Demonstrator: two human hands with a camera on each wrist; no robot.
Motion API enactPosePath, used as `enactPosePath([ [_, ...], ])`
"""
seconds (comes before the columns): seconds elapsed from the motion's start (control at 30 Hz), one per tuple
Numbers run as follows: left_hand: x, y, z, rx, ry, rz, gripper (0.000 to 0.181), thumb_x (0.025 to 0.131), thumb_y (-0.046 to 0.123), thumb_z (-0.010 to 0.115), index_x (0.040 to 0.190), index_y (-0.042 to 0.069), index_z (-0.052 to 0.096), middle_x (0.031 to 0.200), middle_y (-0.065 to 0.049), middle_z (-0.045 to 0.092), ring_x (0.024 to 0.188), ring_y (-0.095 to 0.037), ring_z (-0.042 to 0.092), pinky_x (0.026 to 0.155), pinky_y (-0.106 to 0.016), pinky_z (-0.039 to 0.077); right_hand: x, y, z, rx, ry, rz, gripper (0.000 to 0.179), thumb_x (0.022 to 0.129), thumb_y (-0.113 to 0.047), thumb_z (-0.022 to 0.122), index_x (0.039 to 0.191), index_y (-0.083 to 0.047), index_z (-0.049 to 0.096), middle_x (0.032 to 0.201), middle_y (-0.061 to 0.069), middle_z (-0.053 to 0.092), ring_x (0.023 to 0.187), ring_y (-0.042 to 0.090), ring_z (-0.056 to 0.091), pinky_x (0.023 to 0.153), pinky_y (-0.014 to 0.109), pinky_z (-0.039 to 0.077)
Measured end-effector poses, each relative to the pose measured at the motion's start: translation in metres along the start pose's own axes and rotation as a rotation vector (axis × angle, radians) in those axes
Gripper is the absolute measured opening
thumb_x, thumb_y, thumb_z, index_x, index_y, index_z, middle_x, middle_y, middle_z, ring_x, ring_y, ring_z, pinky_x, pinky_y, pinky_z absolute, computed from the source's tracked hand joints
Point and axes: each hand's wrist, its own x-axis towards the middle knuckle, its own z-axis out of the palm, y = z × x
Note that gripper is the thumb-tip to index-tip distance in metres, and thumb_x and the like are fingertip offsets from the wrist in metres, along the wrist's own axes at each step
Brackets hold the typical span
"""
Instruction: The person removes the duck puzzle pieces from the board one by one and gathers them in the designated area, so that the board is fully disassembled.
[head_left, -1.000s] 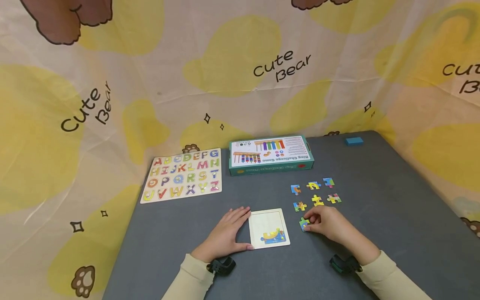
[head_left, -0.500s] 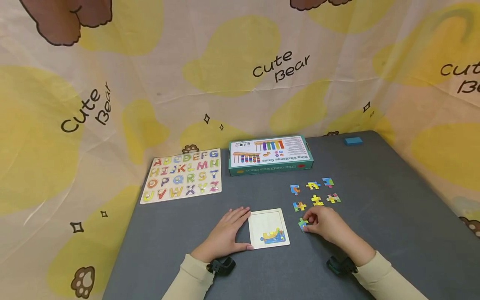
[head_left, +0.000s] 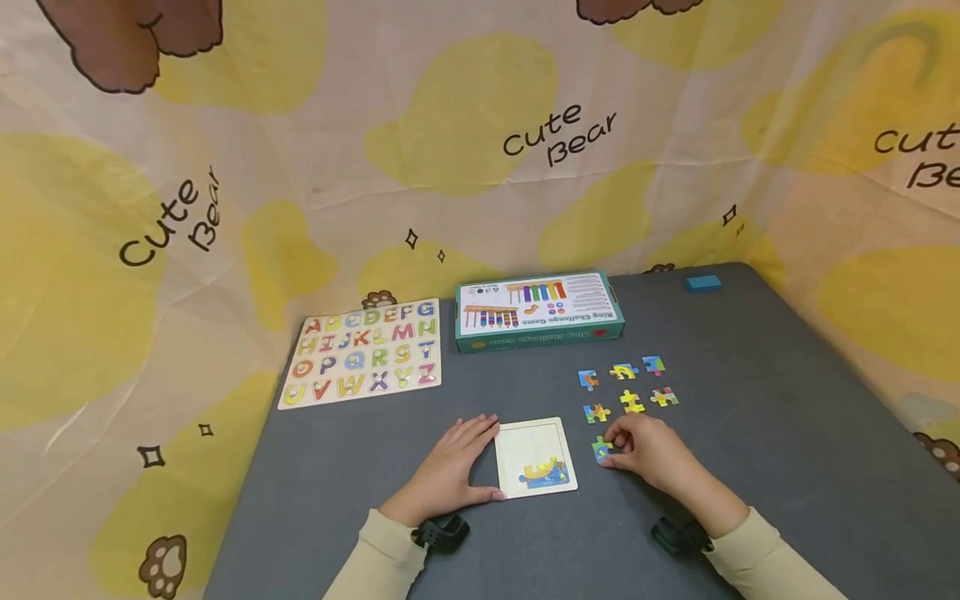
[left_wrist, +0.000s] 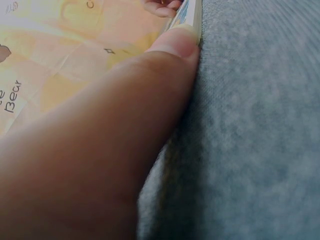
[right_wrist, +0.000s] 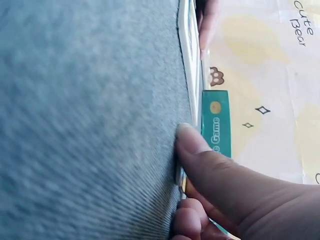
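Observation:
My right hand (head_left: 651,452) pinches a green and blue jigsaw piece (head_left: 601,451) between thumb and fingers, just right of a square wooden puzzle tray (head_left: 517,446). In the right wrist view the thumb (right_wrist: 195,142) lies over the piece, low at the table. Along the tray's left edge rests my left hand (head_left: 448,468), fingers stretched out and thumb at the near corner. Joined blue and yellow pieces (head_left: 547,475) fill the tray's lower right part; bare wood shows elsewhere inside it.
Several loose jigsaw pieces (head_left: 632,402) lie in two rows beyond my right hand. Farther back are an alphabet board (head_left: 367,354), a green game box (head_left: 540,312) and a small blue block (head_left: 703,284). A printed cloth (head_left: 450,125) hangs behind the grey table (head_left: 375,467).
The right hand has shifted slightly left toward the tray, sliding the jigsaw piece with it. The left hand keeps its place at the tray's edge.

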Motion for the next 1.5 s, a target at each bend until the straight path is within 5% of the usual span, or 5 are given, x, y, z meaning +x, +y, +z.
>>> enactPosePath([
  [0.37,-0.001,-0.002,0.002,0.006,0.008,0.015,0.100,0.089,0.063,0.076,0.163,0.008,0.037,0.170,-0.004,0.031,0.157,-0.024,0.025,0.129,-0.047,0.017,-0.001,-0.020,-0.003,-0.047,0.036,0.023,0.033,0.077,-0.019,0.096,0.094,-0.012,0.068,0.076,-0.005,0.050,0.066,0.010,0.046,0.057,0.026,0.040],
  [0.63,-0.004,-0.004,0.001,0.001,-0.001,0.012,0.100,0.089,0.062,0.077,0.163,0.008,0.038,0.170,-0.004,0.031,0.158,-0.023,0.024,0.130,-0.046,0.015,0.000,-0.060,0.007,0.001,0.051,-0.189,0.027,0.081,-0.010,0.092,0.104,-0.009,0.077,0.087,-0.005,0.057,0.078,0.013,0.056,0.065,0.023,0.052],
  [1.0,-0.001,-0.004,0.004,0.026,-0.003,0.004,0.100,0.089,0.062,0.077,0.164,0.009,0.037,0.170,-0.003,0.031,0.158,-0.022,0.024,0.129,-0.046,0.016,0.010,-0.073,0.035,-0.077,-0.011,-0.337,0.032,0.081,-0.013,0.092,0.111,-0.010,0.081,0.101,-0.004,0.068,0.087,0.015,0.057,0.073,0.031,0.054],
  [1.5,0.000,-0.004,0.000,0.005,-0.004,0.010,0.101,0.089,0.060,0.077,0.164,0.008,0.034,0.171,-0.003,0.029,0.158,-0.022,0.022,0.130,-0.046,0.014,0.012,-0.071,0.058,-0.013,-0.148,-0.293,0.033,0.086,-0.015,0.089,0.116,-0.005,0.080,0.102,-0.004,0.051,0.075,0.004,0.046,0.065,0.022,0.046],
])
